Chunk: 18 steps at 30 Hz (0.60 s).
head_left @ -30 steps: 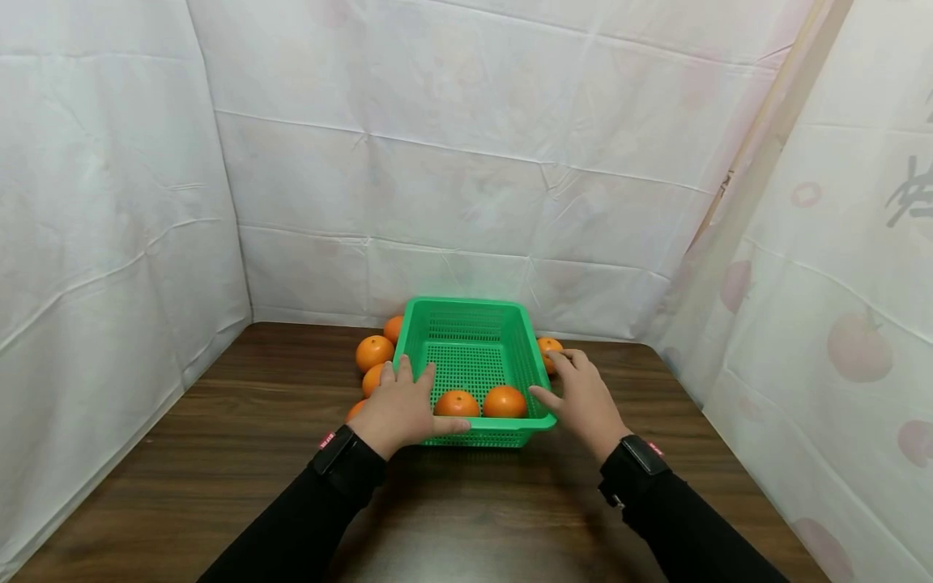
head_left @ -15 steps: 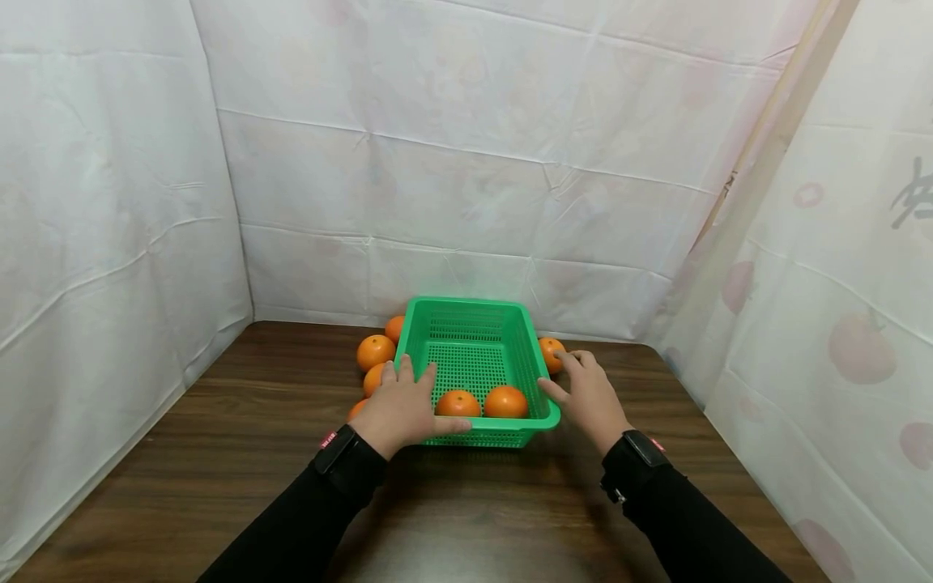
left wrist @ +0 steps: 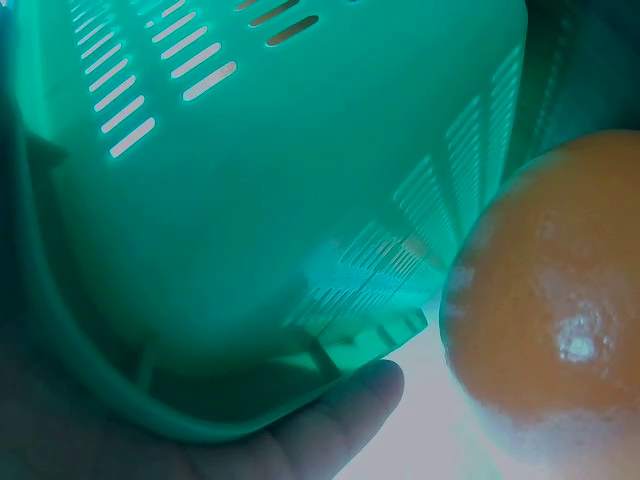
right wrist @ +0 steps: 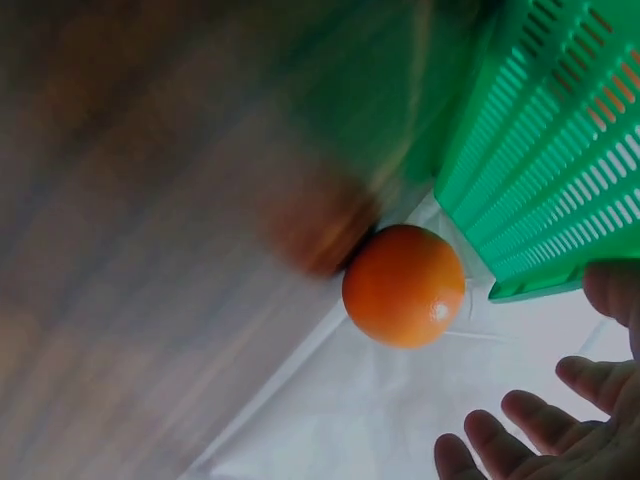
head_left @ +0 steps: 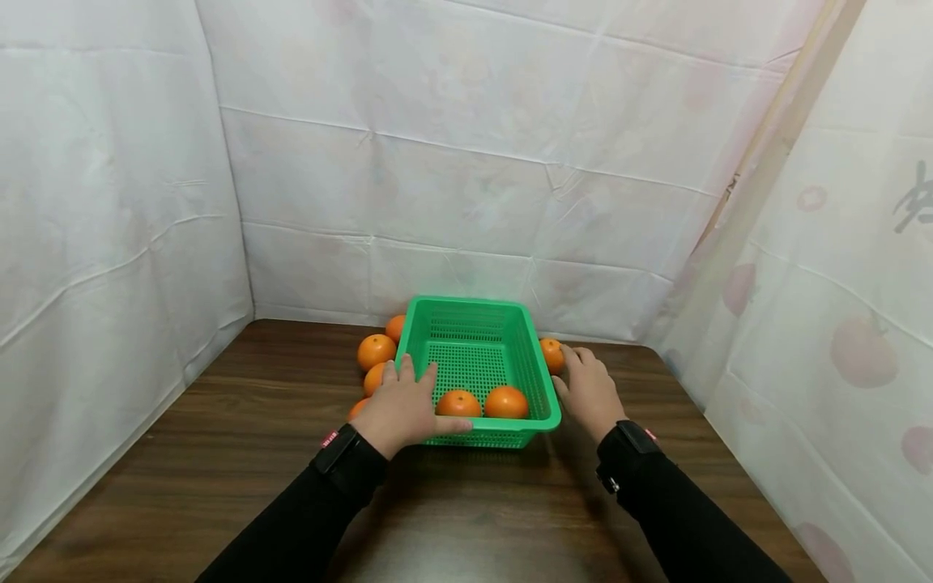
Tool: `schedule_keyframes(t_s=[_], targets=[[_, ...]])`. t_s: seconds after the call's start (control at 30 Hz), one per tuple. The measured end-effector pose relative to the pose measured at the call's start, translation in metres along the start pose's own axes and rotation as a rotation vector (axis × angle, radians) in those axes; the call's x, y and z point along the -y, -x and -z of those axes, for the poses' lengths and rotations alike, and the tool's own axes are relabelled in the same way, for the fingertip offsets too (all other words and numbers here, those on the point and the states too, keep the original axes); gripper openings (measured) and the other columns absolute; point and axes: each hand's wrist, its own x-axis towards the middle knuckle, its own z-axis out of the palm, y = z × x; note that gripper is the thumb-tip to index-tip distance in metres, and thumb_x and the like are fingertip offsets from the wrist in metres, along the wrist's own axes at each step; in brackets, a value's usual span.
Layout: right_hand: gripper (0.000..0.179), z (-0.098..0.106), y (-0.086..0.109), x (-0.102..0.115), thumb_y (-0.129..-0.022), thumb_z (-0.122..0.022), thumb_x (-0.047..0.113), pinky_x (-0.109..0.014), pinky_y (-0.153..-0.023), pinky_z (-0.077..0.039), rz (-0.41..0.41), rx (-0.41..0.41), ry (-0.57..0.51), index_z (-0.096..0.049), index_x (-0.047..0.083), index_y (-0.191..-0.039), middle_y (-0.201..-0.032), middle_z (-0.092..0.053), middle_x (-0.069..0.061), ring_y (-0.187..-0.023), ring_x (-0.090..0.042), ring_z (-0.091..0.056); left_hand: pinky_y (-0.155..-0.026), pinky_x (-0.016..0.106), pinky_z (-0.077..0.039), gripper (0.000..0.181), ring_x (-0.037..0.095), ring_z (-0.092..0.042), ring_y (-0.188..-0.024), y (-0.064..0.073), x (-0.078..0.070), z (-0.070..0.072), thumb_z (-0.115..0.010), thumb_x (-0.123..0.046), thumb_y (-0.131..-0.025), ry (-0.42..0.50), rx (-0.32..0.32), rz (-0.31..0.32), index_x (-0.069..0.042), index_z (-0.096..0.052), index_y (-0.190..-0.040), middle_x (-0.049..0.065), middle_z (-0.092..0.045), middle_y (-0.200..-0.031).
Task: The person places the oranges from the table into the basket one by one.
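A green perforated plastic basket (head_left: pixel 466 366) stands on the table with two oranges, a left one (head_left: pixel 457 403) and a right one (head_left: pixel 506 402), at its near end. My left hand (head_left: pixel 401 409) rests at the basket's near left corner, fingers spread and thumb along the front rim. In the left wrist view an orange (left wrist: pixel 550 300) lies beside the basket wall. My right hand (head_left: pixel 589 394) is at the basket's right side, close to a single orange (head_left: pixel 551 355). The right wrist view shows that orange (right wrist: pixel 404 285) apart from the spread fingers (right wrist: pixel 540 420).
Several oranges, among them one (head_left: pixel 376 350) at the back left, line the basket's left side, partly hidden by the left hand. White sheeting (head_left: pixel 452 162) hangs behind the dark wooden table (head_left: pixel 466 502) and at both sides.
My right hand has shifted slightly, its thumb moving from over the basket's right rim to outside it, near the orange. My left hand and the basket stay nearly still.
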Motion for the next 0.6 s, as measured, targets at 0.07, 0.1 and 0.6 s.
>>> schedule_keyframes(t_s=[0.07, 0.1, 0.6], targets=[[0.064, 0.000, -0.005, 0.000, -0.106, -0.069, 0.023, -0.067, -0.105, -0.050, 0.009, -0.001, 0.020, -0.043, 0.002, -0.160, -0.153, -0.047, -0.031, -0.136, -0.054, -0.051, -0.111, 0.070, -0.047, 0.122, 0.059, -0.019, -0.159, 0.000, 0.000, 0.000, -0.059, -0.095, -0.079, 0.000, 0.001, 0.000, -0.015, -0.035, -0.168, 0.035, -0.020, -0.172], [0.064, 0.000, -0.009, -0.001, -0.105, -0.070, 0.024, -0.066, -0.103, -0.050, 0.015, 0.000, 0.031, -0.043, 0.003, -0.160, -0.154, -0.047, -0.030, -0.136, -0.053, -0.051, -0.111, 0.070, -0.047, 0.122, 0.059, -0.019, -0.159, 0.000, -0.001, 0.000, -0.058, -0.095, -0.079, -0.002, 0.002, 0.001, -0.015, -0.035, -0.168, 0.035, -0.021, -0.172], [0.066, -0.006, -0.051, -0.004, -0.108, -0.065, 0.029, -0.069, -0.112, -0.044, 0.005, 0.110, 0.073, -0.040, 0.001, -0.162, -0.162, -0.041, -0.032, -0.145, -0.056, -0.043, -0.114, 0.069, -0.046, 0.122, 0.060, -0.019, -0.159, 0.001, -0.002, 0.001, -0.058, -0.095, -0.080, -0.022, 0.009, 0.001, -0.015, -0.034, -0.168, 0.035, -0.020, -0.172]])
